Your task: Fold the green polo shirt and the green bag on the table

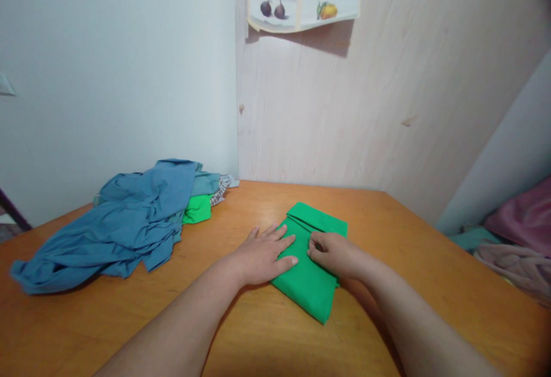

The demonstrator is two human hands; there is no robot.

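Observation:
A green garment (pixel 307 285), folded into a flat, narrow bundle, lies at an angle on the table in front of me. A folded-over flap crosses its far end. My left hand (pixel 267 253) rests flat on the garment's left edge, palm down and fingers spread. On the garment's right side, my right hand (pixel 333 253) has its fingers curled and the thumb and fingertips brought together against the cloth. How much fabric the right fingertips pinch is hard to see.
A loose heap of blue clothes (pixel 142 216) covers the table's left side, with a bright green cloth (pixel 198 209) and a striped cloth (pixel 221 187) at its right end. The wooden table (pixel 249 331) meets a wall at the back. Pink fabric (pixel 523 216) lies beyond the right edge.

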